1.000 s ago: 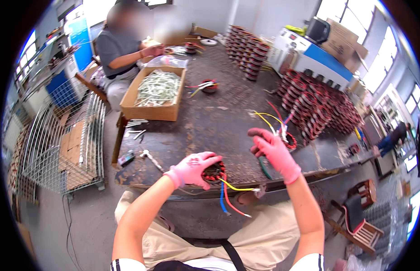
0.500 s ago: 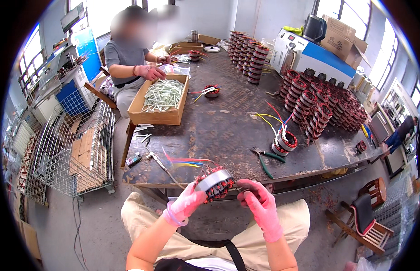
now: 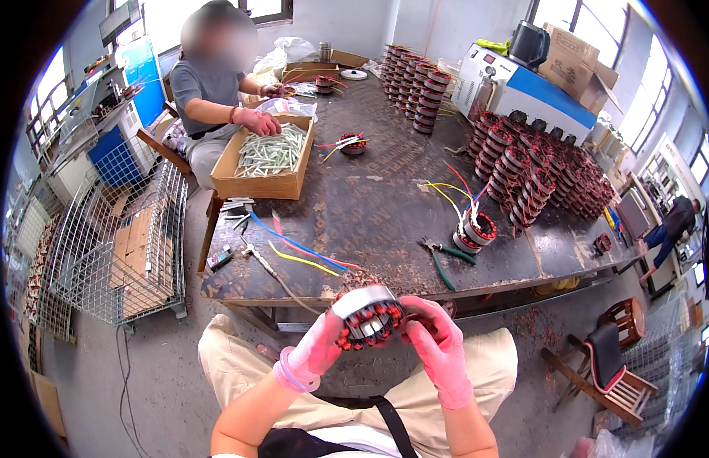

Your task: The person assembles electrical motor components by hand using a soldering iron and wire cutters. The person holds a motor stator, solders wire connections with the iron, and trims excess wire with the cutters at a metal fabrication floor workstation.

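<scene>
A motor stator [image 3: 364, 300] with a silver ring, red and black windings and loose blue, red and yellow lead wires is held over my lap at the table's front edge. My left hand [image 3: 318, 351], in a pink glove, is closed round its left side. At the right rim, the bent, dark-stained gloved fingers of my right hand [image 3: 440, 347] are closed against the stator; the far side of their grip is hidden. The stator tilts so that its inner opening faces me. Its leads stretch away to the left over the tabletop.
On the dark table [image 3: 370, 221] lie green-handled pliers [image 3: 448, 262], a thin torch-like tool with a hose [image 3: 259, 259] and another stator [image 3: 475, 231]. Stator stacks [image 3: 522, 168] stand at right. A co-worker's gloved hand [image 3: 257, 122] reaches into a cardboard box [image 3: 259, 187] of white sleeves.
The stator has turned so its opening faces me more, and its leads have swung out farther and spread. My right fingers have come in against its rim. The view has shifted slightly.
</scene>
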`<state>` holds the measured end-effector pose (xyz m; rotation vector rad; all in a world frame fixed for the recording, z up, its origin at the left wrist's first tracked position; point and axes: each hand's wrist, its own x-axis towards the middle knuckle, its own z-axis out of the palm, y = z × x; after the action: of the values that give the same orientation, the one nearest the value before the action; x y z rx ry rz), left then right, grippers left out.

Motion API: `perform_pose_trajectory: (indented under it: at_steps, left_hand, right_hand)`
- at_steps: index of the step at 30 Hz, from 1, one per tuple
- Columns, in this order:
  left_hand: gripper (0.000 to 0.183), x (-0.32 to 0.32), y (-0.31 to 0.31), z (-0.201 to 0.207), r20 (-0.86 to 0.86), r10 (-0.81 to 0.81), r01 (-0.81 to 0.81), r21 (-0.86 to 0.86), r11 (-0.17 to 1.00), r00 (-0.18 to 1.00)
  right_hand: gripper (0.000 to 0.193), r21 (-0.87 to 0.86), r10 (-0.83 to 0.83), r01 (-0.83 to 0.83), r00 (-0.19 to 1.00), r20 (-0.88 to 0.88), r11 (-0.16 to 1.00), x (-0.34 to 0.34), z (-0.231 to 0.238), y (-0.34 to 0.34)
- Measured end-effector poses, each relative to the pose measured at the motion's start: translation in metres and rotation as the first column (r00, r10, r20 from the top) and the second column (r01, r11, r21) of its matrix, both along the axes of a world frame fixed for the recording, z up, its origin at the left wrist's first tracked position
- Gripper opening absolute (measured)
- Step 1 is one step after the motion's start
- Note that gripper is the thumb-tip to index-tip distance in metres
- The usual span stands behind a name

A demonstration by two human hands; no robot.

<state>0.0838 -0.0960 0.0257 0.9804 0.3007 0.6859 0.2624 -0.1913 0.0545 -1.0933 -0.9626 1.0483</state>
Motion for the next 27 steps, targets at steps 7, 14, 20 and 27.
perform_pose_trajectory:
  at_steps: [7, 14, 20, 27]
  left_hand:
    - [0.097, 0.006, -0.002, -0.012, 0.567, -0.077, 0.428, -0.518, 0.740, 0.820]
    - [0.098, 0.006, -0.009, -0.005, 0.441, -0.064, 0.315, -0.524, 0.792, 0.895]
    - [0.101, 0.008, -0.018, 0.019, 0.191, 0.016, 0.059, -0.384, 0.922, 0.982]
    - [0.097, 0.003, -0.017, 0.011, 0.232, 0.031, 0.038, -0.288, 0.957, 0.972]
  right_hand:
    - [0.034, 0.014, -0.043, 0.042, 0.999, 0.020, 0.999, -0.004, 0.004, -0.001]
    - [0.035, 0.076, -0.103, 0.096, 0.990, 0.094, 0.992, -0.005, 0.006, -0.001]
    - [0.047, 0.484, -0.457, 0.049, 0.425, 0.781, 0.874, -0.007, 0.045, 0.027]
    - [0.040, 0.596, -0.574, -0.108, 0.181, 0.799, 0.795, -0.019, 0.047, 0.041]
